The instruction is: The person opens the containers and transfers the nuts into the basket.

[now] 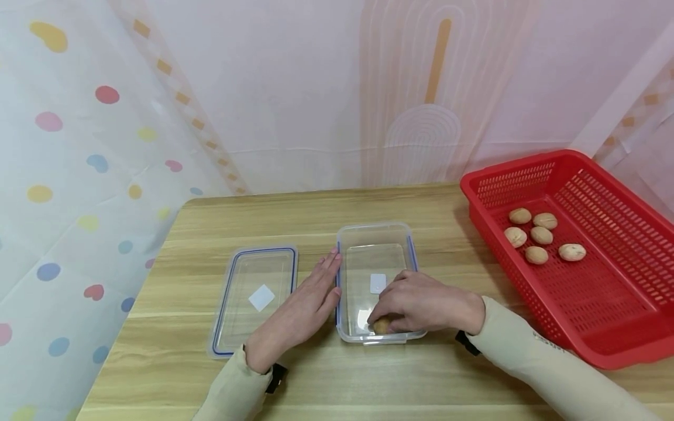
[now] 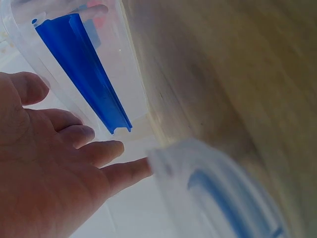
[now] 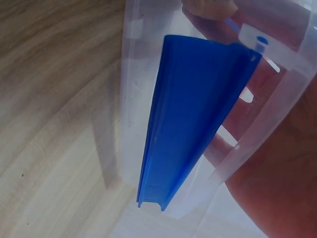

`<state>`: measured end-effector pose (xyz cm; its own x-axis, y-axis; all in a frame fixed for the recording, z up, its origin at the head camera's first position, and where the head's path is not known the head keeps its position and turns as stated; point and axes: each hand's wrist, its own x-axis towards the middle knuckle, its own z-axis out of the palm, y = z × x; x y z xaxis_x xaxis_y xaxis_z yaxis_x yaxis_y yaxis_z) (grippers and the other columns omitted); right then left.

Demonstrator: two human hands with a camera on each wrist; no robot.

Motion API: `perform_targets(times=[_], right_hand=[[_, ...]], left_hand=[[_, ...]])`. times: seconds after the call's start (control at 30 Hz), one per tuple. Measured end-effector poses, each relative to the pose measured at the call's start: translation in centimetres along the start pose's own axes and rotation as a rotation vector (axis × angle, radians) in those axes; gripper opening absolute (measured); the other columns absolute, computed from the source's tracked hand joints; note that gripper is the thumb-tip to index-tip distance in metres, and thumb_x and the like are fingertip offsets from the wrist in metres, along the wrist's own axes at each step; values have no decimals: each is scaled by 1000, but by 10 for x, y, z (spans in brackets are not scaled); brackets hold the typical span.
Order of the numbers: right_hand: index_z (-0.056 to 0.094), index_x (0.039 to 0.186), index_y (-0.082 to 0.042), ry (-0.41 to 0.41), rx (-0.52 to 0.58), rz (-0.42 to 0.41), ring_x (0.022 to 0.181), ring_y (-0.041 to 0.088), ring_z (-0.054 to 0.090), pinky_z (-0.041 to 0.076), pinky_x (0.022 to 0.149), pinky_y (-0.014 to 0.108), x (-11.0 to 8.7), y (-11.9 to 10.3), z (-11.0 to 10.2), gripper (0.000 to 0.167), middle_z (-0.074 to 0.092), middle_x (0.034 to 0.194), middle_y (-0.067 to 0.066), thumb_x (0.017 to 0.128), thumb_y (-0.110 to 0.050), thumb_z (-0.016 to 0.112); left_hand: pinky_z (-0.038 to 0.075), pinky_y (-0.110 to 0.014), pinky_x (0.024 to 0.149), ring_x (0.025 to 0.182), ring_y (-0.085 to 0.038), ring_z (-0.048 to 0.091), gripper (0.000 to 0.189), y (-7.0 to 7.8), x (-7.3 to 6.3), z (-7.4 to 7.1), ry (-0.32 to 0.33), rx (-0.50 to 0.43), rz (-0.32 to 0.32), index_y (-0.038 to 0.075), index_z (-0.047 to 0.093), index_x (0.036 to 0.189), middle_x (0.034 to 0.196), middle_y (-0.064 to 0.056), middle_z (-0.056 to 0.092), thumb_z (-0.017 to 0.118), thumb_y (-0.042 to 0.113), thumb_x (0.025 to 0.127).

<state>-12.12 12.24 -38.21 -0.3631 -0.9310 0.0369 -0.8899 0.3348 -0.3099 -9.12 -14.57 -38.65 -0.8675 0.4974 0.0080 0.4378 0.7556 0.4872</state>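
Observation:
A clear plastic food container [image 1: 375,234] with blue side clips stands on the table. My right hand [image 1: 413,303] reaches inside it, its fingers curled around a walnut [image 1: 382,325] at the near end of the container floor. Through the clear wall in the right wrist view, part of the right hand [image 3: 277,124] shows behind a blue clip [image 3: 190,114]. My left hand [image 1: 308,301] lies with extended fingers along the container's left side, fingertips at its rim. In the left wrist view, the left hand's fingers [image 2: 106,151] are spread beside another blue clip [image 2: 81,69].
Left of the container lies its clear lid [image 1: 237,304] with a blue seal and a white label. A red plastic basket [image 1: 605,310] holding several walnuts [image 1: 541,235] stands at the right. Behind the wooden table [image 1: 316,204] hangs a patterned cloth [image 1: 295,105].

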Motion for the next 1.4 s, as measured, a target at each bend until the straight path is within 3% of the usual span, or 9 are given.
perform_targets(times=[0.2,0.43,0.6,0.87,1.17,1.4], right_hand=[[80,116,-22,47,37,19,102,-2,67,52,97,37,-2,0,1,25,76,107,-17,91,-21,81],[78,119,-14,52,233,125,86,0,59,54,83,24,-3,0,-2,28,70,99,-17,91,-18,81],[76,120,-11,91,319,182,87,0,59,56,83,24,-8,-3,-5,28,69,98,-14,93,-19,80],[75,125,-8,213,330,182,100,5,66,60,88,33,-23,-8,-7,33,75,116,-3,94,-19,78],[75,125,-13,349,296,217,108,11,69,60,91,35,-41,-17,-7,32,75,120,-3,96,-26,76],[75,126,-15,415,278,227,107,13,71,61,90,37,-52,-23,-10,33,74,120,-2,95,-23,78]], left_hand=[[19,-50,126,157,-34,17,60,0,0,1,3,-7,14,3,18,164,172,-8,9,40,24,113],[19,-50,126,157,-33,16,60,0,0,1,-10,-6,10,4,17,164,172,-6,7,40,25,113],[20,-50,126,157,-33,16,60,0,-1,1,-10,-3,11,3,18,164,173,-6,7,40,26,113],[20,-51,126,157,-35,17,60,-2,0,1,-8,1,15,2,18,164,172,-8,8,40,25,113],[20,-52,126,156,-36,17,61,-3,1,1,0,4,14,2,18,164,172,-8,8,41,25,112],[21,-53,125,156,-36,18,61,-5,1,2,5,1,19,2,19,164,172,-9,9,42,25,112]])
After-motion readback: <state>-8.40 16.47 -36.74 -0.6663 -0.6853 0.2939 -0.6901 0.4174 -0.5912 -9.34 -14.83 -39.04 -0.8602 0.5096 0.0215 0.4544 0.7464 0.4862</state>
